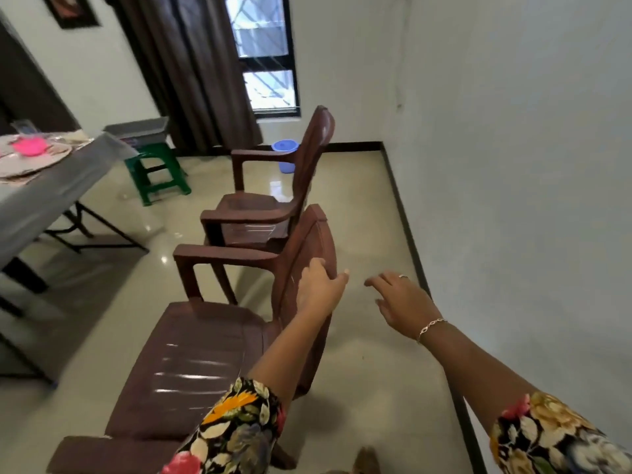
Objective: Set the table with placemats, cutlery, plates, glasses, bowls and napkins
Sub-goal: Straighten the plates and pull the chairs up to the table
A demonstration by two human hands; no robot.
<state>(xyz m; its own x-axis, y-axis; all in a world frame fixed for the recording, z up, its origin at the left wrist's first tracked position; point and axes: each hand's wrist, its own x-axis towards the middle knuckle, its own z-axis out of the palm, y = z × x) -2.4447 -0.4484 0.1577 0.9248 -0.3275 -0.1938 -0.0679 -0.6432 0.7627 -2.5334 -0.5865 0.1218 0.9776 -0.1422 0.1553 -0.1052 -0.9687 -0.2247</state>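
A table (51,196) under a grey cloth stands at the left edge. On it are a round placemat (34,164), a pink bowl (30,146) and a clear glass (22,126), all blurred. In front of me is a brown plastic armchair (205,354). My left hand (319,290) grips the right edge of its backrest, fingers on the front and thumb behind. My right hand (400,302) hovers just right of the backrest with its fingers spread, holding nothing.
A second brown armchair (266,189) stands right behind the first. Behind the table, a green stool (155,172) carries a grey tray (136,130). A blue bucket (285,150) sits by the curtained window. A white wall (513,200) runs close along the right.
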